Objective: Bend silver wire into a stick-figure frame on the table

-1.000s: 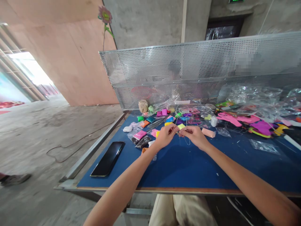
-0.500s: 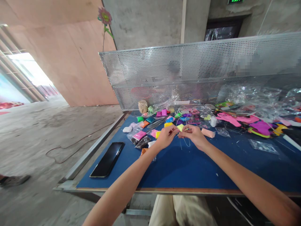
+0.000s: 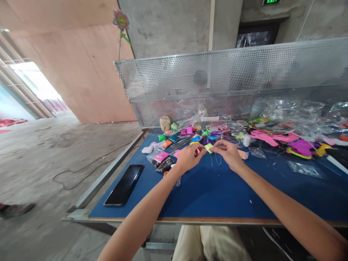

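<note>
Both hands up over the bench, yellow piece between, thin strand at the right fingers

Left hand (image 3: 191, 156) and right hand (image 3: 227, 155) face each other over the far half of the blue bench (image 3: 212, 195), a narrow gap between fingertips. Yellow piece (image 3: 208, 148) shows in that gap; cannot tell if it is gripped or lies just beyond. Left fingers narrow, tips close together; contents hidden, cannot tell. Right fingers pinched on the thin pale strand (image 3: 219, 164), which loops down below the hand and also shows above it.

Left of the hands: pink packet (image 3: 161, 156), with black packet (image 3: 165, 165) just on its near side. Farther off, orange packet (image 3: 168, 144), teal packet (image 3: 174, 139), green packet (image 3: 162, 137). White lump (image 3: 147, 149) at the left of that group. Tan lump (image 3: 165, 123) at the far left corner. Phone (image 3: 124, 185) flat, dark screen up, near left edge of bench.

Right of the hands: peach roll (image 3: 243, 154), partly behind the right hand; white bottle (image 3: 246, 140) just beyond. Farther right, pink sheet (image 3: 265, 137), purple sheet (image 3: 303, 146), clear bag (image 3: 304, 169), heaped plastic (image 3: 296, 110).

Perforated screen (image 3: 168, 83) along the far side, flower (image 3: 121, 20) standing above its left end. Cable (image 3: 78, 186) on the floor at left.
</note>
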The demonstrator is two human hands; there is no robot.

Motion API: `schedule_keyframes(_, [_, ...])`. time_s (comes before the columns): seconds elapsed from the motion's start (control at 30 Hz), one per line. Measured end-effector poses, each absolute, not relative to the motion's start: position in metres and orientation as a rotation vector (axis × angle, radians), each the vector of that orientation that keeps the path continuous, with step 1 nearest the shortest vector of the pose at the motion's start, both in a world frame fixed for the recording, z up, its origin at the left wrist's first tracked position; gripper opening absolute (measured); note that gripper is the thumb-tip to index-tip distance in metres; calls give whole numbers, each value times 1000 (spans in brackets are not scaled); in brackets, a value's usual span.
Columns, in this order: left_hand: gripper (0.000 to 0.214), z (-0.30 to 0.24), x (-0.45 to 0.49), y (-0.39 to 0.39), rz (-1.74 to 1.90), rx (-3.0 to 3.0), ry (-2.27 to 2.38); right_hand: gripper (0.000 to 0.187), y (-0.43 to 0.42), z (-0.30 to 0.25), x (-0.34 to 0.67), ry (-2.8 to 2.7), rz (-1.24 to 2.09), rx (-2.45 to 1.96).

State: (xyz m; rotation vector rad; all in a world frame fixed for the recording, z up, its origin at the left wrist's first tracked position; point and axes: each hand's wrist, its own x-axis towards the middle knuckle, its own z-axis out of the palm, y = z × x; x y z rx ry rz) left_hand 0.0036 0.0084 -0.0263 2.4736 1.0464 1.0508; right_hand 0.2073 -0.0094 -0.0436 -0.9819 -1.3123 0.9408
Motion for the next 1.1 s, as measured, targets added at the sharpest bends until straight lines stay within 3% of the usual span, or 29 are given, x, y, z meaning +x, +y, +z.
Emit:
schedule_keyframes(0.17, [30,-19,-5,7,1293,2810,949,29,-4,-45,212,-1204,897,-954])
schedule_keyframes(0.37, [23,-18,-4,4,952,3192,688,32,-1,-48,210,-1143,921,-958])
schedule_keyframes(0.6, [24,-20,0,2,1075,3004,700,30,-5,-49,206,-1211,896,-990])
schedule_keyframes(1.1, [26,-13,1,-3,901,3129,652,24,-3,-51,203,-1154,923,-919])
